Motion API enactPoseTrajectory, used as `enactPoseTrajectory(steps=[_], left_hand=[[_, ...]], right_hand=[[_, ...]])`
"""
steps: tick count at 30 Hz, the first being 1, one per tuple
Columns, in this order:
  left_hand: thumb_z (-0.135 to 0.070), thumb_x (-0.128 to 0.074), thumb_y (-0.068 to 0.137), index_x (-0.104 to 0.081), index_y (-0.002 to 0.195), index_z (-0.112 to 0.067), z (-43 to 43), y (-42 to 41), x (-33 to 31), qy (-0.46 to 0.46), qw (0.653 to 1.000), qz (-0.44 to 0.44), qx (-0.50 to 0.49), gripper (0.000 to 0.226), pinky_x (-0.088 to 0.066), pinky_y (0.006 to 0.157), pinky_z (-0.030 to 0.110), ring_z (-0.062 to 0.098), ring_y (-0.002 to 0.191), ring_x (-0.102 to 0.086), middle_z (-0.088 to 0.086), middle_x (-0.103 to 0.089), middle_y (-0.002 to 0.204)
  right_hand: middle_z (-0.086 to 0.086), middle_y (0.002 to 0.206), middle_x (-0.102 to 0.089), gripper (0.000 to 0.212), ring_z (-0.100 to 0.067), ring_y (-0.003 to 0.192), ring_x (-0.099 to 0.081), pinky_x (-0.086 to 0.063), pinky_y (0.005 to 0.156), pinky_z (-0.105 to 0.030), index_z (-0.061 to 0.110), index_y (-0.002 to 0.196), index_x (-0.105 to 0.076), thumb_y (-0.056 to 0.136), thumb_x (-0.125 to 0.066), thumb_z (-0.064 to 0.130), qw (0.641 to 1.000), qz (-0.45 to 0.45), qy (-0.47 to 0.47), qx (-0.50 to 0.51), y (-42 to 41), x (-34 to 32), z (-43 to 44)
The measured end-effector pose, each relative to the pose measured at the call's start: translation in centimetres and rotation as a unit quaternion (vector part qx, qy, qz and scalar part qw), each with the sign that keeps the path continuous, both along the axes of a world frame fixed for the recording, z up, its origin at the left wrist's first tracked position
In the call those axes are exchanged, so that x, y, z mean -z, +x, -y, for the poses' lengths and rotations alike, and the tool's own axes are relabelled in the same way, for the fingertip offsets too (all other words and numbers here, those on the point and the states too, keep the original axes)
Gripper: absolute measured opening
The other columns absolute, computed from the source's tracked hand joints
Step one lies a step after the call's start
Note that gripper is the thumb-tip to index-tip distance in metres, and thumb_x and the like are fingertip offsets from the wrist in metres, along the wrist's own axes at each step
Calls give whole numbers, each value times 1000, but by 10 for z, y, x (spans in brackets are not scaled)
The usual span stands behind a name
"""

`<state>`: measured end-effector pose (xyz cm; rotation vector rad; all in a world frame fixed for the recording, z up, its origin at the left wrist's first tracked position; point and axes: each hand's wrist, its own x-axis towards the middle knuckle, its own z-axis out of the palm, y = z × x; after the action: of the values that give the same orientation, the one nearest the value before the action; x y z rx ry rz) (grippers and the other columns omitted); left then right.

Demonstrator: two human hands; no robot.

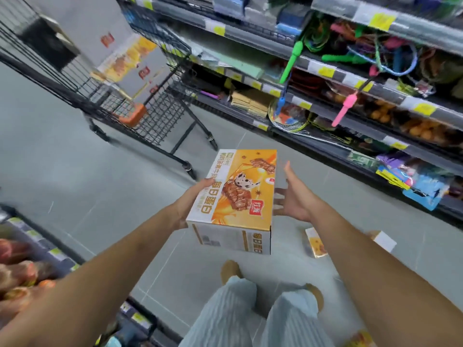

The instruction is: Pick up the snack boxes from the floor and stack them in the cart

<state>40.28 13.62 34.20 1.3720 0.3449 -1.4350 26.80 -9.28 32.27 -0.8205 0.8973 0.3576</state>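
Observation:
An orange and white snack box (235, 196) is held in the air at the centre of the view, printed top up. My left hand (193, 199) grips its left side, thumb on the top edge. My right hand (292, 194) is at its right side, fingers spread, the fingertips at the box's right face. A black wire cart (155, 101) stands ahead to the upper left, with similar snack boxes (122, 61) stacked inside. More snack boxes lie on the floor: one (316, 242) partly behind my right forearm, another (383, 240) to its right, and one (360, 340) at the bottom edge.
Store shelving (350, 78) with toys, jump ropes and rackets lines the right side of the aisle. A lower shelf with packaged goods (22, 271) sits at the left. My legs and shoes (231, 271) are below the box on the grey tiled floor.

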Motion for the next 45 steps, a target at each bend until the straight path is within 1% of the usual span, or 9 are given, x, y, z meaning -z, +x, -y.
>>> enactPoseTrajectory(steps=[4, 6, 11, 15, 17, 22, 29, 35, 45], left_hand=[[-37, -43, 95, -61, 96, -9, -49, 60, -14, -14, 995, 43, -90, 33, -59, 54, 27, 19, 57, -71, 7, -75, 73], [-38, -42, 96, -61, 101, -11, -67, 82, -20, -9, 989, 79, -124, 33, -60, 58, 28, 18, 60, -71, 5, -75, 75], [-57, -63, 62, -39, 138, -18, -93, 144, -33, 23, 958, 251, -139, 89, -54, 88, 50, 30, 91, -68, 11, -69, 105], [-49, -66, 65, -37, 138, -19, -100, 210, -53, -4, 938, 316, -145, 84, -55, 80, 46, 29, 84, -67, 8, -69, 96], [-51, -64, 65, -39, 137, -20, -98, 250, -65, -15, 935, 329, -128, 83, -54, 86, 48, 28, 86, -66, 6, -68, 97], [-72, -50, 69, -44, 136, -12, -102, 350, -80, 52, 957, 275, -73, 91, -45, 101, 53, 35, 114, -61, 17, -61, 128], [-62, -40, 90, -57, 121, -20, -122, 445, -55, 84, 975, 182, -92, 55, -47, 90, 37, 19, 105, -60, 1, -64, 119], [-50, -54, 90, -55, 112, -16, -126, 516, -31, 62, 985, 97, -125, 41, -36, 111, 44, 25, 111, -52, 9, -56, 118], [-39, -61, 90, -53, 119, -5, -104, 650, 31, 94, 983, 106, -119, 46, -46, 99, 35, 21, 96, -57, 9, -56, 112]], right_hand=[[-13, 131, -56, 104, -31, 113, -61, -54, 82, -50, 32, 150, -16, 63, -49, 79, 996, 7, 22, -83, 72, -5, -47], [-12, 133, -59, 116, -30, 117, -61, -52, 89, -51, 27, 152, -19, 57, -55, 83, 988, 23, 31, -146, 108, -10, -66], [1, 117, -71, 68, -20, 112, -62, -37, 107, -49, 30, 126, -56, 73, -52, 71, 965, 71, 27, -251, 189, -23, -93], [-7, 114, -71, 71, -24, 108, -63, -40, 109, -45, 18, 118, -61, 58, -83, 49, 960, 79, 2, -268, 266, -34, -107], [-6, 110, -71, 53, -24, 104, -64, -44, 105, -44, 16, 115, -62, 69, -74, 40, 963, 93, -13, -253, 304, -41, -112], [-11, 123, -67, 46, -32, 118, -59, -41, 108, -51, 18, 109, -67, 74, -75, 46, 965, 69, -61, -247, 409, -39, -119], [-6, 113, -69, 41, -28, 109, -64, -52, 93, -50, 22, 107, -66, 81, -67, 54, 968, 45, -92, -230, 525, -34, -138], [-5, 107, -66, 48, -28, 103, -63, -54, 90, -49, 25, 116, -63, 82, -64, 58, 979, 11, -88, -184, 584, -18, -148], [-8, 99, -64, 48, -29, 103, -58, -47, 100, -55, 20, 105, -65, 83, -58, 63, 993, -54, -84, -67, 675, 25, -167]])
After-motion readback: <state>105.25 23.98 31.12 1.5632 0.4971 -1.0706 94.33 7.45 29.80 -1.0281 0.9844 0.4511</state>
